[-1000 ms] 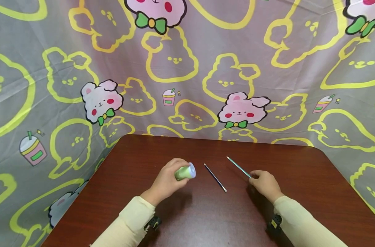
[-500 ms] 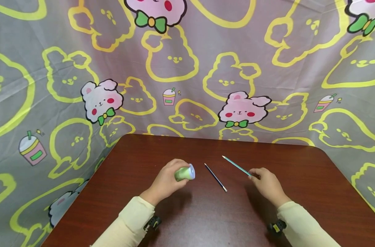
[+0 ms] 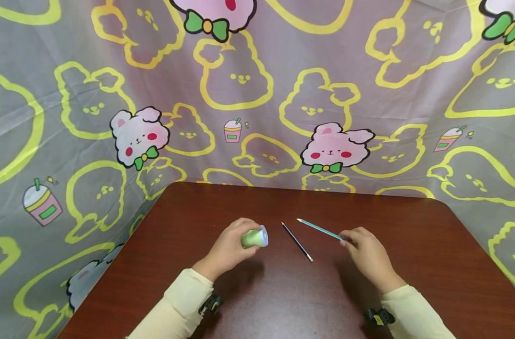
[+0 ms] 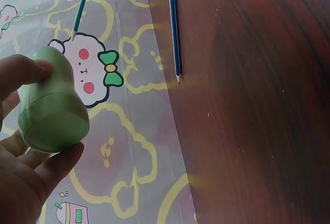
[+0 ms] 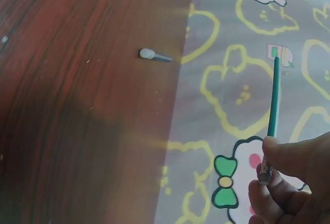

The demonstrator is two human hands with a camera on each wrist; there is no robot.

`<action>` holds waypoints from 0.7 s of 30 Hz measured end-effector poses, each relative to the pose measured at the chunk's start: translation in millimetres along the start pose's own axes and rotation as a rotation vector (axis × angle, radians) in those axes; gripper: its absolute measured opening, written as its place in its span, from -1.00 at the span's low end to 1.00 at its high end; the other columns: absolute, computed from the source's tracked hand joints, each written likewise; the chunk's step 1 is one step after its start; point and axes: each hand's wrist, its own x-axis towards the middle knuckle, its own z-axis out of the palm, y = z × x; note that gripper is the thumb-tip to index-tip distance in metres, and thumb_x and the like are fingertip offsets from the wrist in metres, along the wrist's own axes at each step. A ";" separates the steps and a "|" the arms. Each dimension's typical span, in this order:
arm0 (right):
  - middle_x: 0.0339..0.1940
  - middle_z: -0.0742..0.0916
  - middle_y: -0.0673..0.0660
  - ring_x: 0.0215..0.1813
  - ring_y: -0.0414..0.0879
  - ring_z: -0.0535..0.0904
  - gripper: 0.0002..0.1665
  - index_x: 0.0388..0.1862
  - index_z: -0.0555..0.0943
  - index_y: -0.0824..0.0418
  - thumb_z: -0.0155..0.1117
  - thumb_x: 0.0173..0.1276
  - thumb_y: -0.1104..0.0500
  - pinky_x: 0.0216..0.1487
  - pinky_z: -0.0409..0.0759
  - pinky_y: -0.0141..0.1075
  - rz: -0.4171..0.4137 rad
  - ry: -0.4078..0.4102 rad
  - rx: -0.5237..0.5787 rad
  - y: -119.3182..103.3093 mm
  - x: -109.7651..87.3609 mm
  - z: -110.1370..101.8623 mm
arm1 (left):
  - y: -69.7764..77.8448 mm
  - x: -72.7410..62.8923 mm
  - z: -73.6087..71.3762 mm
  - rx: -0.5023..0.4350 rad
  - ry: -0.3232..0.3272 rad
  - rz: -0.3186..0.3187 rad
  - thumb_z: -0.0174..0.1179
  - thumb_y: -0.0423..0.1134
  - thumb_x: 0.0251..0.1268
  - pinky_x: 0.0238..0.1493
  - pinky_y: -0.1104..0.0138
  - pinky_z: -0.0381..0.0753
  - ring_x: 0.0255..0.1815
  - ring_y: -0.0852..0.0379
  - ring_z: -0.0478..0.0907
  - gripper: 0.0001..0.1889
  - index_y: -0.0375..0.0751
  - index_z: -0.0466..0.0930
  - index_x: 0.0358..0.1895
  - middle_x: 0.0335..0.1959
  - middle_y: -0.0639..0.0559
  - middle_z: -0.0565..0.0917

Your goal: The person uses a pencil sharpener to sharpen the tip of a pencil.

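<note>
Teal pencil (image 3: 320,229) tip swings left in the right hand (image 3: 367,254)

Since a second ago the pencil's point has come round toward the person's left, and the right hand has shifted slightly with it; the left hand (image 3: 229,245) has barely moved. From the head, the left hand grips a green waisted cylinder (image 3: 252,238) – its pale, bluish end faces right, toward the pencils. Between the hands a dark-blue pencil (image 3: 297,241) lies slantwise on the reddish-brown table (image 3: 283,296), its sharpened end away from the person. The teal pencil's tip appears near that end, the two apart. Both forearms wear cream sleeves (image 3: 185,296), and a grey curtain (image 3: 219,155) with yellow outlines and pink-cheeked rabbit heads stands behind the table.

At the left wrist, the thumb presses one side of the cylinder while fingers curl round from below. The teal pencil's tip points toward the cylinder without touching it.

At the right wrist, thumb and fingers pinch the teal pencil close to its rear end – the shaft rises past them against the curtain. Beyond, only the dark-blue pencil's white eraser end and a short stretch of shaft show clearly.
</note>
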 end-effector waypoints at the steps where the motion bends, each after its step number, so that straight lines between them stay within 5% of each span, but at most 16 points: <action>1: -0.29 0.65 0.08 -0.28 -0.04 0.54 -0.81 -0.17 0.70 0.26 0.36 0.20 0.31 -0.30 0.50 -0.16 -0.008 0.008 -0.006 -1.5 -0.5 0.0 | -0.3 -0.1 0.3 0.002 -0.004 -0.002 0.45 -0.44 -0.11 -0.14 0.30 0.57 -0.09 0.06 0.55 -0.55 -0.14 0.64 -0.03 -0.05 0.03 0.59; 21: -0.39 0.65 0.00 -0.31 -0.07 0.52 -0.73 -0.33 0.73 0.17 0.52 -0.07 0.37 -0.39 0.51 -0.18 -0.316 0.250 -0.102 -32.5 -8.8 5.0 | 4.3 -0.1 3.9 0.094 -0.010 0.102 0.43 -0.42 -0.11 -0.05 0.25 0.57 0.00 0.05 0.51 -0.56 -0.16 0.65 -0.03 -0.05 0.01 0.60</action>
